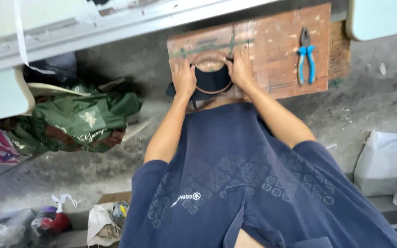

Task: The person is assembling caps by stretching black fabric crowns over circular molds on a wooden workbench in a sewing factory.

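Pressing down with bent fingers, the left hand (183,78) and the right hand (241,69) both lie on a dark cap piece (210,81) with a curved pale rim. The left fingers curl over its left rim, closed on it; the right fingers are folded down over its right rim, and whether they pinch it or only press cannot be told. The piece sits at the near edge of a worn wooden board (272,41), toward the board's left corner, part of it hanging past that edge. Behind the hands a metal strip (210,46) runs across the board. Near the board's right edge lie pliers (306,56) with blue handles, well apart from both hands. Off the board, on the concrete floor (373,92) to the left, is a heap of green cloth (81,121); to the right, white bags (384,163).
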